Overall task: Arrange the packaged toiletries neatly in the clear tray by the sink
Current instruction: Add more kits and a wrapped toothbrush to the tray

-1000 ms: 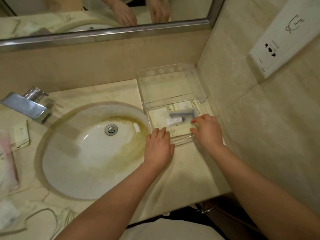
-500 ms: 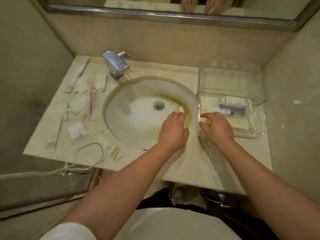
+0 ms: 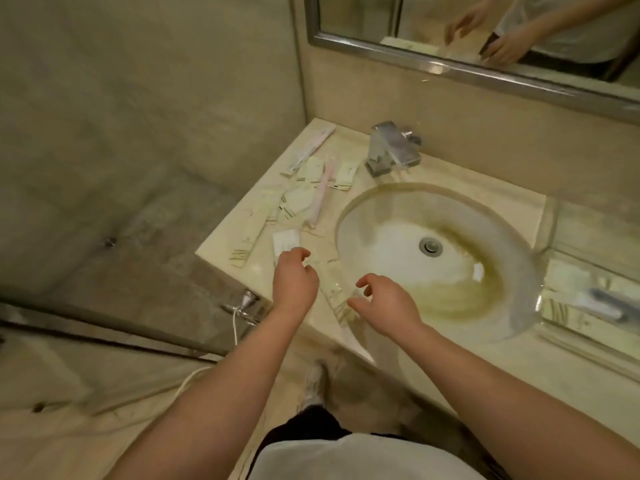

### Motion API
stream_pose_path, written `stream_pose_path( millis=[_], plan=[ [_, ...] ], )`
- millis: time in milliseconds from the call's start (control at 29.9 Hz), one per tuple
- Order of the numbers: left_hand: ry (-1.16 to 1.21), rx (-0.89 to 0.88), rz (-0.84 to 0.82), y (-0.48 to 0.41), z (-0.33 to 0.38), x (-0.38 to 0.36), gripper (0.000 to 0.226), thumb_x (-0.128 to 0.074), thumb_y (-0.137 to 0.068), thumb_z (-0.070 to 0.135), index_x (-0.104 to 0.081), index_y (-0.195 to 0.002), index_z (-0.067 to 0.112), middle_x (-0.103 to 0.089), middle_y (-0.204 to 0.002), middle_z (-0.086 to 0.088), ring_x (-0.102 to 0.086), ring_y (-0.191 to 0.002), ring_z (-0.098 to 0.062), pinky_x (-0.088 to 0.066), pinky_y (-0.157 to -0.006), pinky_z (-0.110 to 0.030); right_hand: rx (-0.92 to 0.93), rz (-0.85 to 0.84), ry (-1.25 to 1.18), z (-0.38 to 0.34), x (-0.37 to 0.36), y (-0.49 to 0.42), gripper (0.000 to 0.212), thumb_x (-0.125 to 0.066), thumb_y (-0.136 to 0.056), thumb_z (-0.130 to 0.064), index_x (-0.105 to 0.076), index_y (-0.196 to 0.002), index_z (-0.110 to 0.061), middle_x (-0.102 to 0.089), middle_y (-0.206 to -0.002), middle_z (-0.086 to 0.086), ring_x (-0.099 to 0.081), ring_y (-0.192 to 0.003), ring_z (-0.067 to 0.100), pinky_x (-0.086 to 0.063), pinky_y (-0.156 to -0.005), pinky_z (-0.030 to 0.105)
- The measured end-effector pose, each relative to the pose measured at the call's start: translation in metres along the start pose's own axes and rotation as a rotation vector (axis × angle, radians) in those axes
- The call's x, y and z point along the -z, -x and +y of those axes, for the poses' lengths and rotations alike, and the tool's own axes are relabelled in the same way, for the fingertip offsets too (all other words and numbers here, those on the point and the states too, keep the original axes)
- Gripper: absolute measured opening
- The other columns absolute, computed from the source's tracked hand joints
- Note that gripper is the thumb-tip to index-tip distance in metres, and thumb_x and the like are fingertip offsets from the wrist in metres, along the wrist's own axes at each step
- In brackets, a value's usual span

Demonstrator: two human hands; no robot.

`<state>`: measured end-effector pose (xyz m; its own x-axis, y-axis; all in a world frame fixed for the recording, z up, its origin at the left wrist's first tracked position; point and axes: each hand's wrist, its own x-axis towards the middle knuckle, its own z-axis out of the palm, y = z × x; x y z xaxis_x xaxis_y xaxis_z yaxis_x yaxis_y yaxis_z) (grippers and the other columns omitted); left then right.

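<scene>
a cream marble worktop [image 3: 349, 140] is seen from above, with an oval white sink basin [image 3: 381, 237], stained yellow-brown, set into it. a square chrome tap [image 3: 393, 147] stands behind the basin, under a metal-framed wall mirror [image 3: 485, 32].

the clear plastic tray [image 3: 581, 336] is placed at the far right of the worktop, beside the basin, and is cut by the picture's edge. blurred packets, one with dark stripes, are seen lying flat inside it.

the other packaged toiletries are spread on the worktop left of the basin: a pink toothbrush in a clear wrapper [image 3: 320, 192], a second long wrapped item [image 3: 308, 147] nearer the wall, several flat cream sachets [image 3: 344, 174], and a small white square packet [image 3: 285, 240].

a long, narrow, clear-wrapped cream packet [image 3: 333, 289] is laid along the front edge of the worktop, between the two hands. the left hand [image 3: 294, 284] is held at its far end, just beside the white square packet; its fingers [image 3: 300, 252] are curled downward, and it cannot be told whether the packet is pinched or only neared. the right hand [image 3: 389, 304] is held over the near end, its fingers [image 3: 367, 280] released and loosely spread, with nothing grasped.
</scene>
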<state>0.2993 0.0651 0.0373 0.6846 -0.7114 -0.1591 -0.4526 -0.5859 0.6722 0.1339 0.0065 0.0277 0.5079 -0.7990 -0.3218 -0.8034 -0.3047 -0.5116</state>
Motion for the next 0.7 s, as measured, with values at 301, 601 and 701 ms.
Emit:
stream_pose_path(
  millis=[301, 601, 701],
  plan=[
    [-0.197, 0.01, -0.107, -0.093, -0.047, 0.03, 0.048, -0.069, -0.082, 0.021, -0.055, -0.128, 0.016, -0.047, -0.13, -0.011, -0.052, -0.112, -0.029, -0.046, -0.093, -0.037, -0.145, -0.018, 0.222, -0.055, -0.034, -0.041, 0.05, -0.07, -0.076, -0.04, -0.05, -0.115, -0.017, -0.06, -0.103, 0.004, -0.063, -0.087, 0.025, -0.051, -0.065, 0.033],
    [-0.39, -0.051, -0.308, -0.128, -0.043, 0.022, 0.064, -0.074, -0.073, 0.031, -0.046, -0.129, 0.014, -0.052, -0.123, -0.014, -0.043, -0.114, -0.034, -0.043, -0.089, -0.039, -0.32, -0.162, -0.175, -0.042, -0.026, -0.051, 0.025, -0.071, -0.079, -0.034, -0.065, -0.082, -0.01, -0.06, -0.073, 0.002, -0.057, -0.065, 0.018, -0.04, -0.052, 0.027],
    [-0.242, -0.053, -0.334, -0.131, -0.038, 0.021, 0.045, -0.07, -0.076, 0.023, -0.056, -0.117, 0.012, -0.062, -0.106, -0.01, -0.057, -0.096, -0.029, -0.049, -0.075, -0.034, -0.371, -0.142, -0.489, -0.032, -0.007, -0.042, 0.018, -0.067, -0.084, -0.025, -0.069, -0.084, -0.007, -0.062, -0.073, 0.004, -0.057, -0.065, 0.016, -0.042, -0.058, 0.026]
  ],
)
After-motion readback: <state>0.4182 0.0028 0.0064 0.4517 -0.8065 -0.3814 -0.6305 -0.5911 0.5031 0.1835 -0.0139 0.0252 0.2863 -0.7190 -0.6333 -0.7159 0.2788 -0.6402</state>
